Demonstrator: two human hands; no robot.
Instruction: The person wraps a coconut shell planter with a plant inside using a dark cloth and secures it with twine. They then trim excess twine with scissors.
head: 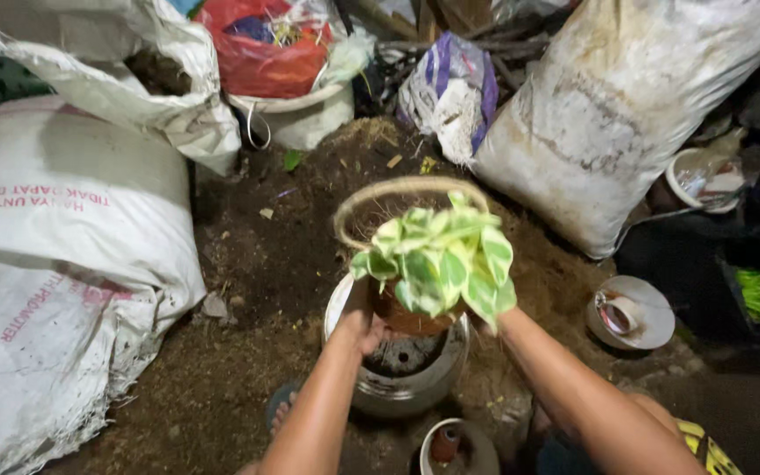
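I hold a small plant (440,255) with pale green and cream leaves in a brown fibre basket (408,318) that has a looped rope handle (395,189). My left hand (364,321) grips the basket's left side. My right hand (490,323) is mostly hidden behind the leaves on the right side. The basket hangs just above an open white pot (402,374) with drainage holes in its dark bottom.
Loose brown soil (257,264) covers the ground. Large white sacks lie at the left (63,246) and upper right (626,114). A red bag in a white bucket (274,62) stands at the back. A white bowl (635,312) lies to the right, and a small round container (450,444) sits below the pot.
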